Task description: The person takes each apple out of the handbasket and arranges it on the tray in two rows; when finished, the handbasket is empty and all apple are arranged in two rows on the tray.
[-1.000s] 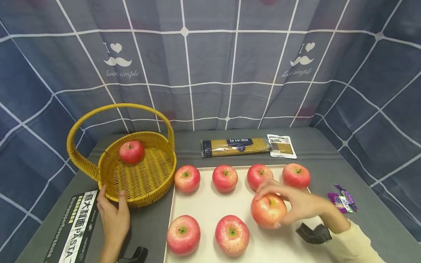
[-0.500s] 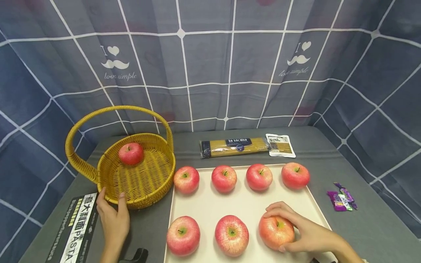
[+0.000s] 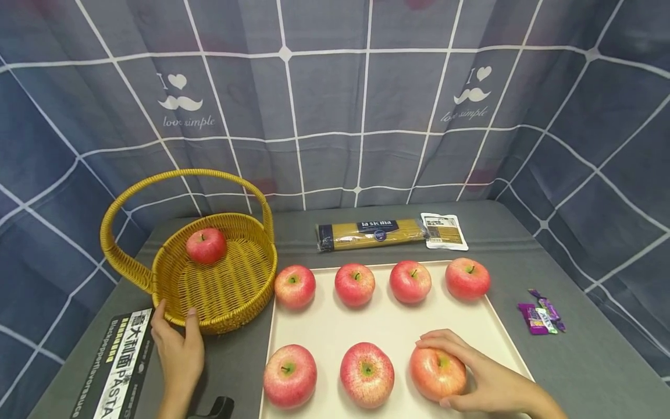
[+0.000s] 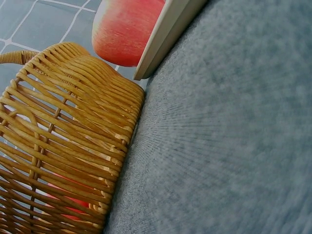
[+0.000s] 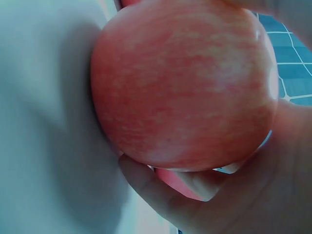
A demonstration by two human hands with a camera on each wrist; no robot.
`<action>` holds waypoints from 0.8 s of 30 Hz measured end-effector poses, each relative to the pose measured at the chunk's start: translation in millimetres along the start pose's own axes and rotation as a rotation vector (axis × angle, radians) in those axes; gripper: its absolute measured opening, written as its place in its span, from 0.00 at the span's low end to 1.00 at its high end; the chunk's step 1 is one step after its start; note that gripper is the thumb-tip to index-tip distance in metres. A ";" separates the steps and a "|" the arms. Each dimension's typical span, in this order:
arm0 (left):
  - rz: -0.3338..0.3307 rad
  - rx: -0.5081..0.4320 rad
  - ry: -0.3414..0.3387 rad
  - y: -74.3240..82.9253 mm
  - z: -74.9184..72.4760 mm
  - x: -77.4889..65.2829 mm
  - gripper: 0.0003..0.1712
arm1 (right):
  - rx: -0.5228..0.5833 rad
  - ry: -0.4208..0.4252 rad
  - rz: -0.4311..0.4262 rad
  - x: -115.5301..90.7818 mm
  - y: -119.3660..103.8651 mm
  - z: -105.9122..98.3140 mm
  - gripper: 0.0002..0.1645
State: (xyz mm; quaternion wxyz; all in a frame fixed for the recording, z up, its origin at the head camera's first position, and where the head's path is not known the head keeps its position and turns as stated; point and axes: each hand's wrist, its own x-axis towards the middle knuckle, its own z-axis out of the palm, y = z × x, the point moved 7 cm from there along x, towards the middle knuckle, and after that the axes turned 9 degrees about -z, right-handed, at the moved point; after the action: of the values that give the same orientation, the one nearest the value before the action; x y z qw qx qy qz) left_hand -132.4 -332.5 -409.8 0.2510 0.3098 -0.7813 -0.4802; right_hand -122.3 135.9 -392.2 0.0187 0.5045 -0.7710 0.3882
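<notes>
My right hand (image 3: 484,378) holds a red-yellow apple (image 3: 437,372) at the front right of the cream tray (image 3: 309,364). Fingers lie over the apple's far side and the thumb is at its near side. In the right wrist view, the same apple (image 5: 185,87) sits against the pale tray surface, between thumb and fingers. My left hand (image 3: 178,352) touches the front wall of the yellow wicker basket (image 3: 246,311), thumb and fingers spread. One red apple (image 3: 206,245) lies in that basket. The left wrist view shows the basket's woven side (image 4: 73,131) but not the hand.
Several more apples stand on the tray, among them a front-middle apple (image 3: 367,375) and a back-right one (image 3: 467,279). Behind lie a spaghetti pack (image 3: 371,234) and a white pouch (image 3: 444,231). A pasta box (image 3: 112,366) is at left, purple wrapped sweets (image 3: 541,314) at right.
My right hand has brought the apple down and toward the front right, onto the tray, and still holds it. The left hand has stayed at the basket.
</notes>
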 end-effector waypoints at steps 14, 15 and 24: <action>0.010 -0.005 -0.011 0.8 -2.0 1.1 0.35 | -0.038 -0.038 0.131 -0.7 4.3 -3.8 0.55; 0.008 -0.007 -0.011 0.8 -2.1 1.0 0.35 | -0.047 -0.031 0.131 0.6 4.1 -6.6 0.54; -0.032 0.001 -0.036 -1.5 0.7 0.4 0.36 | -0.191 0.125 0.064 35.3 -7.7 -49.0 0.37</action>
State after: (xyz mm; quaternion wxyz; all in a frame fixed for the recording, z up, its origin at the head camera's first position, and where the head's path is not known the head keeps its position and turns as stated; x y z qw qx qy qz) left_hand -132.8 -332.9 -411.4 0.2287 0.3138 -0.7810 -0.4892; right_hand -151.2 137.7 -338.7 0.1025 0.4505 -0.8174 0.3441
